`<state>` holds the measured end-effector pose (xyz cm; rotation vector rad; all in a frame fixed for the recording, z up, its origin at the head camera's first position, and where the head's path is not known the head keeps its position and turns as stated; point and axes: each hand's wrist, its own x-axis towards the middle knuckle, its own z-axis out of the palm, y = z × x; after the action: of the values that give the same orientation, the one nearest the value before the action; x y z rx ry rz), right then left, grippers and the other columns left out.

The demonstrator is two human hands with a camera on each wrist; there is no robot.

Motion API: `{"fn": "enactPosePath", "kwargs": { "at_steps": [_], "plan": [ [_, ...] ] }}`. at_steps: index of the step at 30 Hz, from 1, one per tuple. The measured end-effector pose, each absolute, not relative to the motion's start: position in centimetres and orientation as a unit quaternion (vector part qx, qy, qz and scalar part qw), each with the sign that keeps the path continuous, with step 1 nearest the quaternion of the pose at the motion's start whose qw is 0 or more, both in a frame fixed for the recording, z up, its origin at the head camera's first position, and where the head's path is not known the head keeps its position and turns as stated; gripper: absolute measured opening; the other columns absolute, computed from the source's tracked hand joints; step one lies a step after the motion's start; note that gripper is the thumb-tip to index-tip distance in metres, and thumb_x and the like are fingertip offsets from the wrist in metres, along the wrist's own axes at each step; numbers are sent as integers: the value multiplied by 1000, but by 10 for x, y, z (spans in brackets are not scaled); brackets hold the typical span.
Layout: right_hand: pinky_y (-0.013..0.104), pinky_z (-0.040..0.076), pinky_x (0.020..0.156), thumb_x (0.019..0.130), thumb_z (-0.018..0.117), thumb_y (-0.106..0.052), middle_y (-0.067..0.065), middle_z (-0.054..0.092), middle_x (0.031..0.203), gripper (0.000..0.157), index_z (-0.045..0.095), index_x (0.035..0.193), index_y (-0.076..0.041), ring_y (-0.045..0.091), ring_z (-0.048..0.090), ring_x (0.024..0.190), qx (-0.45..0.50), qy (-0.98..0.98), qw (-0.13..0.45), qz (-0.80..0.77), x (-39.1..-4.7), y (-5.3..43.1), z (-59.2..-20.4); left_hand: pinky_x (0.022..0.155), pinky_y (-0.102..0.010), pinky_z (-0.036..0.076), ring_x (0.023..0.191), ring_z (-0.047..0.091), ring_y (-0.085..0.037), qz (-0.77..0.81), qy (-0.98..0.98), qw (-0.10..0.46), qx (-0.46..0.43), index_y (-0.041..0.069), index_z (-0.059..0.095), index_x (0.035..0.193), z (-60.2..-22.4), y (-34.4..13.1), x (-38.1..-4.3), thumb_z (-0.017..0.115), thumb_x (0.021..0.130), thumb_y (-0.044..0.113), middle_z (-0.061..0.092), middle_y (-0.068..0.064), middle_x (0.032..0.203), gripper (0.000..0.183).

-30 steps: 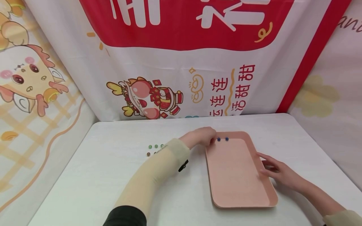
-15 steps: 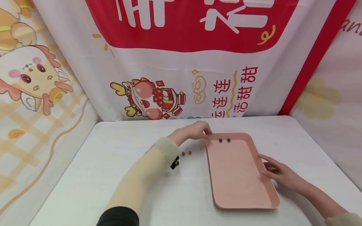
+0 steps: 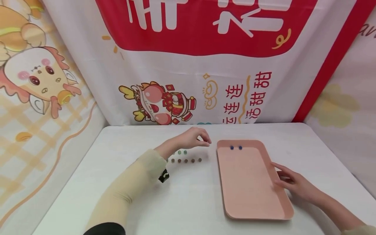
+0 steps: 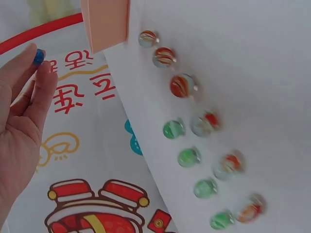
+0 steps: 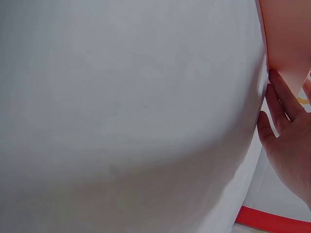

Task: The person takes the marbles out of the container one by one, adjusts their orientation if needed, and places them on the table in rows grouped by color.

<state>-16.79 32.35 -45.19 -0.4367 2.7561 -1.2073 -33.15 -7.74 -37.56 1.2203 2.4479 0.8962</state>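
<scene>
My left hand [image 3: 192, 137] hovers over the table, just left of the tray's far corner. Between its thumb and fingertips it pinches a blue marble [image 4: 38, 57], clear in the left wrist view. Two more blue marbles [image 3: 236, 148] lie at the far end of the pink tray [image 3: 252, 186]. My right hand [image 3: 299, 187] holds the tray's right rim, thumb over the edge and fingers along the outer wall [image 5: 286, 34]. Under the left forearm run a row of green marbles [image 4: 188, 158] and a row of clear marbles with orange-red swirls [image 4: 182, 86], partly hidden in the head view.
The white table [image 3: 182, 199] extends to the left and front. A printed cloth [image 3: 164, 68] hangs behind it, with patterned cloths on both sides. A black clip-like piece [image 3: 164, 176] sits at the left cuff.
My left hand has moved left from inside the tray's far left corner to beyond its rim, uncovering more of the marble rows. The right hand stays at the tray's right rim.
</scene>
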Motion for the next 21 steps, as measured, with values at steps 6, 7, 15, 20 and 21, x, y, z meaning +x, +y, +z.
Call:
{"fn": "enactPosePath", "kwargs": {
  "at_steps": [6,7,15,20,21],
  "plan": [
    [21,50,78,91,69,-19,27,56,128,67,36,146,-1,-4,55,101,-144,908,50,-390,-168,324,-452,83,-24,51,94,60,-9,342,844,132,391,16,74,105,-377,-106,-316,67,93,19,65,8,99,15],
    [21,50,78,91,69,-19,27,55,128,67,36,147,-1,-3,55,102,-143,908,51,-390,-168,324,-452,83,-24,51,93,60,-10,350,844,133,384,16,74,106,-378,-110,-313,67,93,20,66,8,99,15],
    [21,50,77,92,68,-23,28,53,130,69,34,148,-2,23,60,107,-134,907,70,-392,-168,324,-450,83,-29,52,91,62,-12,392,841,125,352,16,74,108,-383,-138,-285,71,90,18,68,8,98,18],
    [21,50,77,92,68,-23,28,53,130,69,33,148,-1,36,59,108,-134,907,73,-392,-168,324,-450,77,-29,54,85,63,-14,409,840,129,333,15,74,108,-388,-154,-270,73,88,16,68,6,97,19],
    [21,50,76,92,68,-22,28,53,130,69,33,148,0,36,59,108,-136,907,73,-392,-168,323,-451,75,-28,55,85,64,-14,411,840,128,330,15,74,107,-389,-158,-266,73,88,16,68,6,98,19]
  ]
}}
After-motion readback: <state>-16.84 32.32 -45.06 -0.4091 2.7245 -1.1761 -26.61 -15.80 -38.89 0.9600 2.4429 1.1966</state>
